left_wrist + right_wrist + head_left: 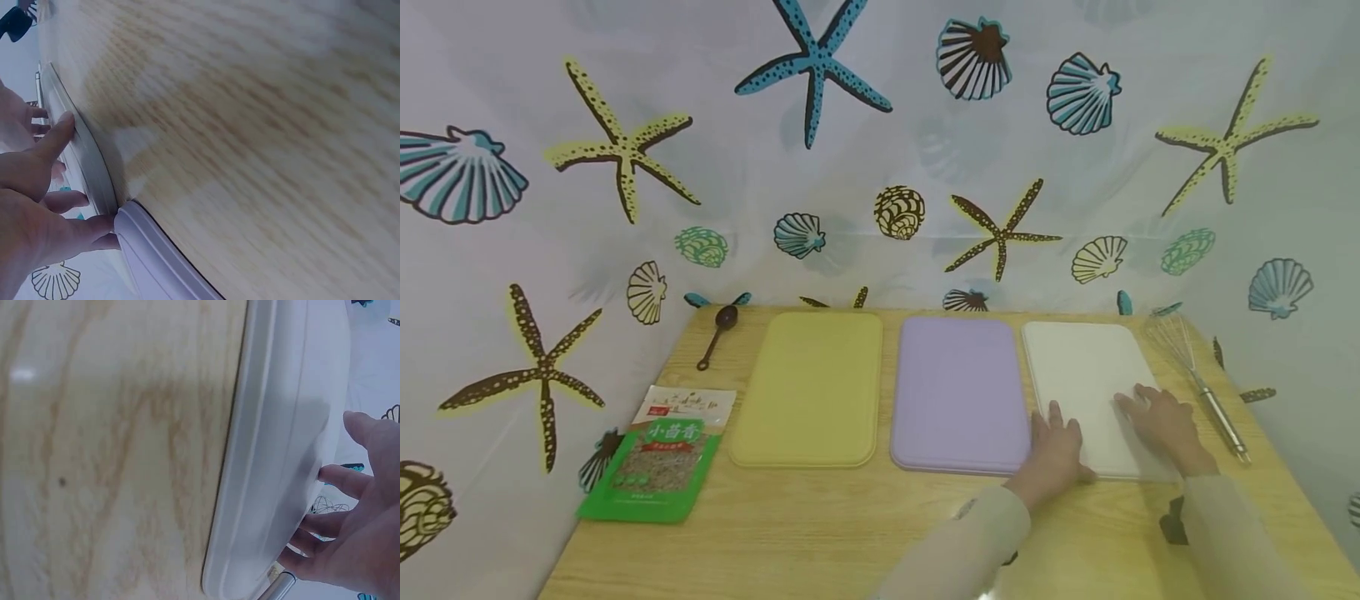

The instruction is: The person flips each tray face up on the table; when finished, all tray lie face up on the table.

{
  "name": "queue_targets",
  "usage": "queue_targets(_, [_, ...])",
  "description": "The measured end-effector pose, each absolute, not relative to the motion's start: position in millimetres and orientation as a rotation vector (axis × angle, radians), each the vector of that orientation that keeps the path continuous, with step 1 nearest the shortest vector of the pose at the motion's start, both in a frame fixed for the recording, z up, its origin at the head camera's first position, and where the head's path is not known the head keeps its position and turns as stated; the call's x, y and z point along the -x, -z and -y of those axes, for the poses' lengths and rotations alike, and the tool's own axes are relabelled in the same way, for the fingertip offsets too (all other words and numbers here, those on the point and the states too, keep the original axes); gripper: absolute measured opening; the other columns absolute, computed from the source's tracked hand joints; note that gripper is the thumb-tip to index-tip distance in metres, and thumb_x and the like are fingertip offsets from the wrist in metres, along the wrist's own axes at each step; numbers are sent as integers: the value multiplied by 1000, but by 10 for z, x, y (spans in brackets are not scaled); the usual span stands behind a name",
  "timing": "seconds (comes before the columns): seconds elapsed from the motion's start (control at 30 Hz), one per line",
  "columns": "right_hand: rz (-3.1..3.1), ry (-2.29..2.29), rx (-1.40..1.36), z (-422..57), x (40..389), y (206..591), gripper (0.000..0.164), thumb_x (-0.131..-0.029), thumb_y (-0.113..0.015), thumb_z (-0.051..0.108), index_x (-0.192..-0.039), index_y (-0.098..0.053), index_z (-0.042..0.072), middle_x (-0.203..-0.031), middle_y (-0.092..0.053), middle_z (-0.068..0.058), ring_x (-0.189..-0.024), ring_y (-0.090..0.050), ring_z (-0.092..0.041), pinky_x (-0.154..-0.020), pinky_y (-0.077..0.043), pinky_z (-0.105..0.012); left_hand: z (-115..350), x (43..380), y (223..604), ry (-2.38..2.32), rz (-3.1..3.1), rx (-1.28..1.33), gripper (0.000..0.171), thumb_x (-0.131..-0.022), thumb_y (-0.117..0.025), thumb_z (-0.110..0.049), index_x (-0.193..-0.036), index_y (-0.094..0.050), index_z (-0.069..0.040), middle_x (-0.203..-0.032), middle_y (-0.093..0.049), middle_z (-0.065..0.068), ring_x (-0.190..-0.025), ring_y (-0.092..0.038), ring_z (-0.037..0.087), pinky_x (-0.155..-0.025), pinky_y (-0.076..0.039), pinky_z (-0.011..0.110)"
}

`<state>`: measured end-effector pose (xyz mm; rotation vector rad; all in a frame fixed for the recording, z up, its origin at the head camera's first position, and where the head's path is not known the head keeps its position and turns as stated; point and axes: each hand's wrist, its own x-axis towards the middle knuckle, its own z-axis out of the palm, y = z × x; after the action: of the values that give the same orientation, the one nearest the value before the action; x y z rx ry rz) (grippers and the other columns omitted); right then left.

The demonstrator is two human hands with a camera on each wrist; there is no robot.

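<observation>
A white board [1086, 375] with rounded corners lies flat on the table, with both hands at it. My left hand [1054, 457] is at its front left part, fingers spread; in the left wrist view, fingertips reach the gap beside the purple board [140, 237] and the thumb [65, 125] lies by the white board's front edge. Over the white board's right side is my right hand [1167, 427], fingers apart and loosely bent. In the right wrist view its fingertips [334, 478] meet the white board's top; exact contact is hard to tell. Neither hand grips anything.
A yellow board [808, 387] lies left of the purple one. Farther left are a green seed packet [658, 458] and a dark spoon [718, 333]. A wire whisk [1202, 387] lies right of the white board. A shell-print curtain [880, 150] surrounds the table.
</observation>
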<state>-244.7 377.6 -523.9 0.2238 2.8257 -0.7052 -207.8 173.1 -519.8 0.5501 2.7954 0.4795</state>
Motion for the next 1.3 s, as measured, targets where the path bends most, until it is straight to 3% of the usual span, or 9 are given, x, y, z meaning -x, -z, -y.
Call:
queue_targets(0.2, [-2837,741,-242,-3778,2490,5163,78,-98,-33,55,-142,-33,-10,-141,-28,-41,-119,-25,-67,-91,-31,-74,-1710,2090,5177,-517,-2808,-577,83,-72,-77,-49,-141,-47,-12,-155,-26,16,-141,-26,39,-116,-24,42])
queue_targets(0.6, [-2962,847,-177,-3856,2482,5192,54,-99,-47,33,-128,-50,-12,-131,-44,-40,-120,-37,-59,-98,-30,-69,-1705,2054,5154,-370,-2801,-615,80,-74,-73,-53,-139,-49,-12,-153,-32,15,-141,-27,34,-114,-28,44])
queue_targets(0.83, [-2938,956,-230,-3936,2365,5186,49,-97,-48,17,-129,-43,-19,-132,-39,-43,-120,-36,-60,-99,-34,-67,-1736,2013,5194,-347,-2798,-657,81,-74,-73,-56,-138,-50,-11,-152,-32,16,-138,-32,37,-112,-33,42])
queue_targets(1.17, [-2713,1179,-392,-4037,2405,4935,67,-96,-45,16,-144,-12,-17,-138,-29,-44,-126,-30,-59,-104,-32,-64,-1717,2080,5241,-408,-2763,-602,87,-74,-74,-55,-143,-44,-13,-155,-27,16,-138,-32,39,-112,-33,39])
queue_targets(1.3, [-2709,1164,-415,-4127,2451,4858,64,-94,-48,14,-141,-20,-17,-138,-32,-42,-127,-31,-57,-105,-34,-60,-1712,2124,5251,-381,-2767,-632,89,-73,-72,-58,-144,-43,-14,-154,-28,15,-139,-32,36,-113,-31,40])
